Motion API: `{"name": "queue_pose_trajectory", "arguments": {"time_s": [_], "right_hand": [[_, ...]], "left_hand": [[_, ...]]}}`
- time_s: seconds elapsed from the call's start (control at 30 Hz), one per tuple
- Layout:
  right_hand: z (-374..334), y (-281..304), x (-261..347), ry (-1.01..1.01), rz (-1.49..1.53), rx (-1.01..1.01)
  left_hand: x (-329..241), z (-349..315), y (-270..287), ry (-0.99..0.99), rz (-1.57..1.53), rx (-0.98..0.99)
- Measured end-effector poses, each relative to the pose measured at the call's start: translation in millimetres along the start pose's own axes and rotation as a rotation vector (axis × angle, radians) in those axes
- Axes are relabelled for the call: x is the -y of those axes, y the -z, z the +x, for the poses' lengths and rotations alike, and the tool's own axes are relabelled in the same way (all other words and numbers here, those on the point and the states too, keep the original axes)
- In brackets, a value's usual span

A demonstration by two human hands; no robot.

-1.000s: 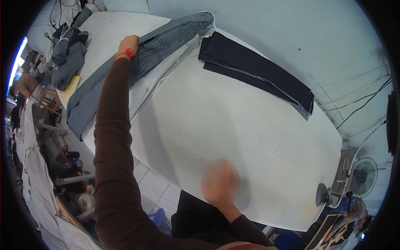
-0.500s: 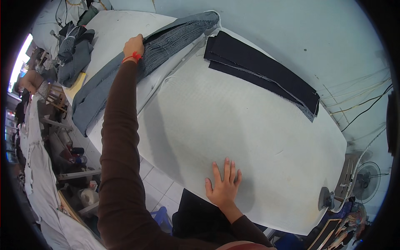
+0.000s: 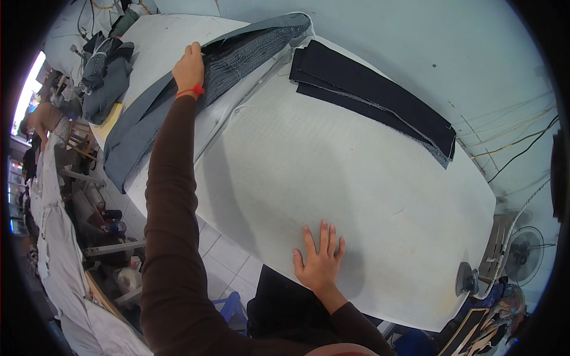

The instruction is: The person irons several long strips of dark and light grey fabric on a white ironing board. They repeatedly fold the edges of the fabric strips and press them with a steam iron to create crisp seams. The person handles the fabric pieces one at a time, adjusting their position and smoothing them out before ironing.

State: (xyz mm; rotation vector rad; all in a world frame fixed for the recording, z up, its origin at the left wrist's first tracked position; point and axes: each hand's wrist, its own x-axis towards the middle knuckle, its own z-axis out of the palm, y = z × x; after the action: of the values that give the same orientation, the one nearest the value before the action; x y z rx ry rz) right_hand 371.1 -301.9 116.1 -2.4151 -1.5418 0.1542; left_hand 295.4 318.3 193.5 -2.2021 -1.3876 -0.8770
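Note:
At the far left, my left hand (image 3: 189,69) has its fingers curled over the upper edge of a long stack of grey-blue fabric pieces (image 3: 246,65). The top piece is partly lifted there, with a dark gap beneath it. The fingertips are hidden behind the cloth. My right hand (image 3: 319,261) lies flat on the white-covered table (image 3: 285,178) near its front edge, fingers spread, holding nothing. Beyond it lies a smaller pile of dark navy fabric pieces (image 3: 374,98) with frayed edges.
An iron (image 3: 467,279) stands at the table's right end, its cord rising beside a fan (image 3: 523,256). Bundled grey cloth (image 3: 107,77) lies at the far left corner. Another person (image 3: 44,121) is at the left. A blue stool (image 3: 233,308) stands below the front edge.
My left hand has shifted slightly back toward me and raised the top fabric's edge, widening the gap under it. My right hand stays flat in place.

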Motion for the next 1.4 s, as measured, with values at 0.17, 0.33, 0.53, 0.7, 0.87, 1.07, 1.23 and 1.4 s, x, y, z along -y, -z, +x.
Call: {"name": "queue_pose_trajectory", "arguments": {"time_s": [0.17,0.33,0.53,0.7,0.87,1.07,1.23,1.4], "right_hand": [[-2.2,-1.1,-1.6,0.015,0.022,-0.05],[-3.2,5.9,-2.3,0.032,0.066,-0.07],[-16.3,-3.6,-20.7,0.1,0.353,-0.142],[-13.1,15.3,-22.3,-0.144,1.541,0.063],[-21.3,84.4,-32.8,-0.324,1.464,0.288],[-104.0,128.7,-197.7,-0.375,1.751,-0.525],[-254.9,190.9,-322.3,-0.481,1.532,-1.069],[-313.3,178.9,-294.6,-0.641,1.552,-0.929]], "left_hand": [[-61.2,-74.6,56.4,-0.319,-0.289,-0.294],[-127.0,-271.7,166.0,-0.163,-0.524,-0.015],[-146.7,-403.9,294.3,0.085,-0.632,0.082],[-160.1,-426.3,377.9,-0.233,-0.869,0.31],[-209.2,-472.8,410.6,-0.32,-1.008,0.397],[-224.2,-482.7,432.8,-0.34,-0.984,0.415],[-179.5,-485.4,396.4,-0.058,-0.603,0.543],[-178.0,-508.6,357.8,-0.047,-0.59,0.55]]}}
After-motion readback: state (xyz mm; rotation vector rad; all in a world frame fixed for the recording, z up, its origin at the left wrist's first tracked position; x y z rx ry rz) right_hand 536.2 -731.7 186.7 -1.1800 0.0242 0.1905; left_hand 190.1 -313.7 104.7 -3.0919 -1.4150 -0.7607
